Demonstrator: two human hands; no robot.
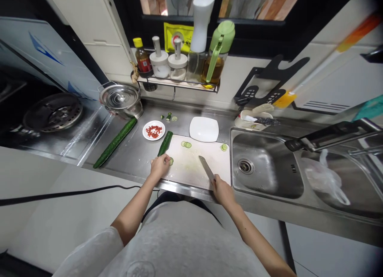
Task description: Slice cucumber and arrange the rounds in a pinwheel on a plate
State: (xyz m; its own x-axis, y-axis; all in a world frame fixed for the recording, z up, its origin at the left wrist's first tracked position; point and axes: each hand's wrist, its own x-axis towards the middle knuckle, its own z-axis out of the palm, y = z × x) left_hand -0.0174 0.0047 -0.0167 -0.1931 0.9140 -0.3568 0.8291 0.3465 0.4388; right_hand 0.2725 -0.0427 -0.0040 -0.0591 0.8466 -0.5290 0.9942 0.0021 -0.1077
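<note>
A white cutting board (194,165) lies on the steel counter in front of me. My left hand (160,166) is closed on the near end of a cucumber (164,143) at the board's left edge, with a cut slice (171,161) beside the fingers. My right hand (222,190) grips the handle of a knife (206,168), its blade pointing up and left over the board. Cucumber slices (187,144) lie on the far part of the board, and another slice (224,147) sits at its right corner.
A whole cucumber (115,142) lies left on the counter. A small dish of red pieces (153,130), a white square plate (204,129), a lidded pot (121,99) and a rack of bottles (179,82) stand behind. The sink (266,165) is right of the board.
</note>
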